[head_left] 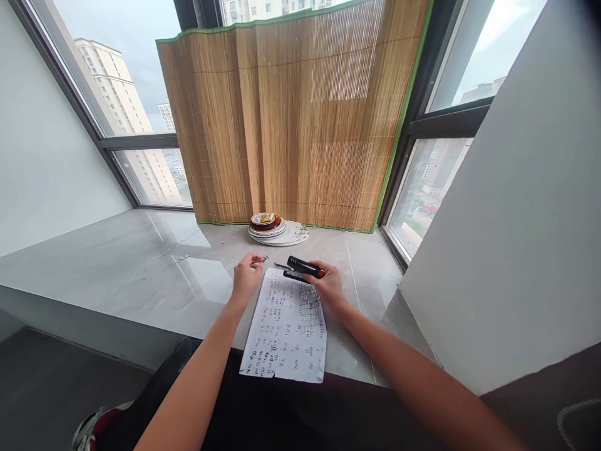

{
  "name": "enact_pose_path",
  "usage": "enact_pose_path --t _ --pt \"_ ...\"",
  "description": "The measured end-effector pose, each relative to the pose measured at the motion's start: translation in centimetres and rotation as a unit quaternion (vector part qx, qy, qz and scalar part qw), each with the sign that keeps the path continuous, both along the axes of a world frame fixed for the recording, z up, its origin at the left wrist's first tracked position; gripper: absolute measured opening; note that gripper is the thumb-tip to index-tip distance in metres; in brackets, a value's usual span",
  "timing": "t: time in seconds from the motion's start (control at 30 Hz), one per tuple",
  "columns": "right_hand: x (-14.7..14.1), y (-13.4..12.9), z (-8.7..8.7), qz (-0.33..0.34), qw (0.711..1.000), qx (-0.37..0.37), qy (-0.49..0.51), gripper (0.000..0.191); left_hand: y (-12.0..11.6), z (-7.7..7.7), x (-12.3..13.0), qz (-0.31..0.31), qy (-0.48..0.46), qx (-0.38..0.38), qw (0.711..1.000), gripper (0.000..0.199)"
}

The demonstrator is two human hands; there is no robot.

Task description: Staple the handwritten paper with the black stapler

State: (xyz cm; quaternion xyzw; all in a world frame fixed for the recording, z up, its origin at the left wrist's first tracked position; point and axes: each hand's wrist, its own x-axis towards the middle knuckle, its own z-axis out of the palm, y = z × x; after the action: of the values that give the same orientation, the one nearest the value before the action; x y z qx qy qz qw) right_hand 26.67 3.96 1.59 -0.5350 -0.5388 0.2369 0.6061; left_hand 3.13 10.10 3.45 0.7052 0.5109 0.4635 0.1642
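My right hand (330, 285) grips a black stapler (300, 265) above the top edge of a sheet of paper (284, 332). The stapler's top cover is lifted apart from its base, and a thin metal part juts out to the left between them. To its left, my left hand (246, 275) is closed in a pinch on a small, shiny strip of staples (265, 257), a short gap from the stapler. Handwriting covers the paper, with a densely marked block at its upper right; the sheet's near end hangs over the sill's front edge.
Beyond the hands, a stack of plates (297, 234) stands on the tiled sill (216, 282), against a bamboo blind (291, 131) with green edging. Dark-framed windows (141, 143) flank the blind. A white wall (498, 238) rises close on the right.
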Motion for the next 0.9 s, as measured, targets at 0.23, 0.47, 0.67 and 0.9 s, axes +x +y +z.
enact_pose_path --t 0.23,0.47,0.67,0.9 --pt "-0.6 0.3 -1.0 0.138 0.988 -0.027 -0.070 0.028 -1.0 1.3 -0.4 0.005 -0.102 0.031 0.994 0.018" --pt "-0.6 -0.3 0.2 0.138 0.973 0.086 -0.166 0.031 -2.6 1.7 1.5 -0.149 -0.059 0.068 0.985 0.023" --pt "-0.9 -1.1 1.7 0.134 0.949 0.229 -0.172 0.022 -3.8 1.6 2.2 -0.203 0.021 0.118 0.972 0.018" --pt "-0.9 -0.8 1.4 0.121 0.945 0.251 -0.173 0.016 -4.1 1.4 2.5 -0.220 0.061 0.154 0.961 0.013"
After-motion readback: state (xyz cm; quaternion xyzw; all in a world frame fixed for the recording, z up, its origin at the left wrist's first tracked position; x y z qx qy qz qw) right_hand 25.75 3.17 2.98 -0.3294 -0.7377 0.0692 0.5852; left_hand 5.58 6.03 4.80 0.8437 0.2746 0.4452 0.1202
